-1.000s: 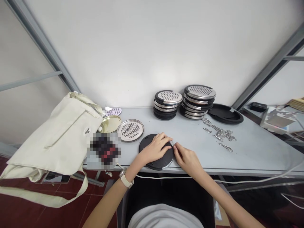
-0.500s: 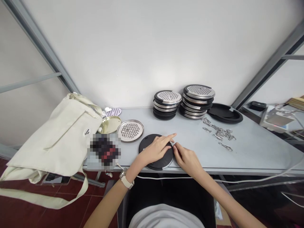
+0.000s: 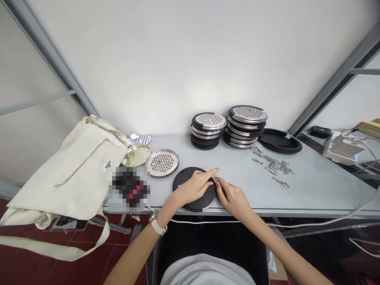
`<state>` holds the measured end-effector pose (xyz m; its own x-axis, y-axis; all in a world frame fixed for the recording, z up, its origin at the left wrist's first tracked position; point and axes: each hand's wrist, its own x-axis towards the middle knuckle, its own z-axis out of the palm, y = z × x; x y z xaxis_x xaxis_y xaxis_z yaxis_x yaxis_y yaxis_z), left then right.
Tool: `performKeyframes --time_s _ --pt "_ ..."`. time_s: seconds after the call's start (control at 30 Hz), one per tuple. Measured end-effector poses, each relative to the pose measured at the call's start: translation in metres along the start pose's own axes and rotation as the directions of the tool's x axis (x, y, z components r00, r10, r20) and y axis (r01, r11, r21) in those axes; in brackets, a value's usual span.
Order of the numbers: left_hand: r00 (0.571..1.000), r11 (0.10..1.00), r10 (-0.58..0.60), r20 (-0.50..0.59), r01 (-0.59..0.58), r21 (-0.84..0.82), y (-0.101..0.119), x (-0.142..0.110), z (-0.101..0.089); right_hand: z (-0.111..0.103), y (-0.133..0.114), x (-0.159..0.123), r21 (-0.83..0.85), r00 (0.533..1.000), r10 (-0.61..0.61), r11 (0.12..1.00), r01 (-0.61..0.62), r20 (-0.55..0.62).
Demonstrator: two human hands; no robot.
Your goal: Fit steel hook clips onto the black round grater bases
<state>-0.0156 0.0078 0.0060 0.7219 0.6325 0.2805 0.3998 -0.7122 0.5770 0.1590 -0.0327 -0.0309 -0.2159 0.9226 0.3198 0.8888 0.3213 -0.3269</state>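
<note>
A round black disc (image 3: 186, 178) with a strip of bare metal rim at its lower right lies near the table's front edge. My left hand (image 3: 196, 186) rests across its top, fingers stretched out toward the right edge and thumb apart. My right hand (image 3: 233, 194) is closed in a pinch at the disc's right edge, close to my left fingertips. A small bit of something shiny shows between the two hands, but its shape is hidden by my fingers. To the disc's upper left is a round perforated metal plate (image 3: 162, 163), apart from both hands.
Two stacks of black-and-metal discs, a shorter stack (image 3: 208, 130) and a taller stack (image 3: 246, 126), stand by the wall. A larger black dish (image 3: 280, 145) and several metal snap hooks (image 3: 276, 165) lie right. A cream bag (image 3: 68, 170) and a gold lid (image 3: 137, 155) are left.
Hands and disc keep almost the same pose; the whole view has shifted very slightly. Nothing has visibly been taken up or let go.
</note>
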Motion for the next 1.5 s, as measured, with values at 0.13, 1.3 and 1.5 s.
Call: performKeyframes --time_s 0.13,1.3,1.5 --pt "1.0 0.999 -0.026 0.001 0.026 -0.018 -0.0028 -0.0008 0.0021 -0.0001 0.0 0.0 -0.007 1.0 0.009 1.0 -0.009 0.006" --pt "0.997 0.997 0.073 -0.003 -0.073 0.031 -0.0017 0.0017 0.0002 -0.0042 -0.0017 0.004 0.142 0.996 0.085 0.986 -0.088 0.027" --pt "0.997 0.997 0.073 0.006 -0.073 0.022 -0.0027 0.0022 0.0002 -0.0052 -0.0025 0.0036 0.137 0.997 0.076 0.987 -0.08 0.032"
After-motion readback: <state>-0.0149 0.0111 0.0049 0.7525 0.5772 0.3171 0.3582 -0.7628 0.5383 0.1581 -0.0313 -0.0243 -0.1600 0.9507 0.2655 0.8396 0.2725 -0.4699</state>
